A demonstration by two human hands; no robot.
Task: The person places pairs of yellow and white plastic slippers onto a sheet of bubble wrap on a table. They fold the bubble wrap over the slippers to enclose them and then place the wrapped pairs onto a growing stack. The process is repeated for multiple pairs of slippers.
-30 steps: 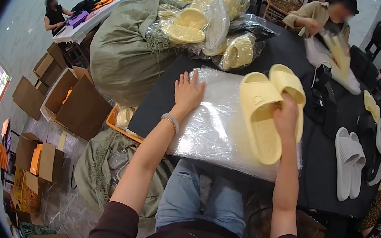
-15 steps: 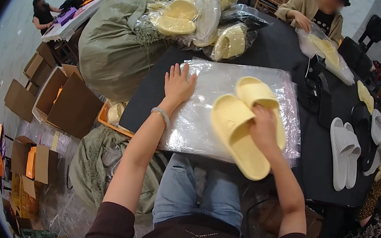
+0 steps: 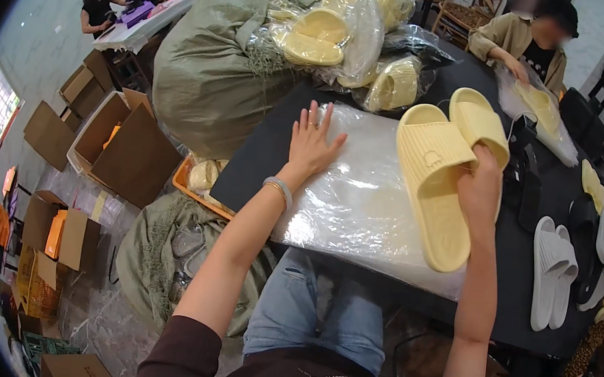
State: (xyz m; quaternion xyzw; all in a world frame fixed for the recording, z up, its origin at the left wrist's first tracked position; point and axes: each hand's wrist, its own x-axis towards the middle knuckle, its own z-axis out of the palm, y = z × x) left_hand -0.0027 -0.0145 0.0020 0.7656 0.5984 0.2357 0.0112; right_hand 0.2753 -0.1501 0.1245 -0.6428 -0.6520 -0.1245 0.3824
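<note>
My right hand (image 3: 481,185) grips a pair of pale yellow slides (image 3: 435,194), its fingers closed at the inner edges of the two shoes. The pair hangs over the right part of a stack of clear plastic bags (image 3: 346,202) with their toes pointing away from me. Ribbed straps and a small embossed mark show on the nearer shoe. Flat on the upper left of the stack rests my left hand (image 3: 314,144), fingers spread and holding nothing.
Bagged yellow slides (image 3: 318,38) lie heaped at the far edge beside a bulging green sack (image 3: 218,71). White slides (image 3: 552,271) and black sandals stand on the right of the black table (image 3: 497,298). Across it, a person handles a bagged slide (image 3: 534,105). Cardboard boxes (image 3: 135,151) stand left.
My right hand has carried the yellow slides up and to the right, and they now tilt more upright. The whole view has shifted slightly; my left hand stays flat on the bags.
</note>
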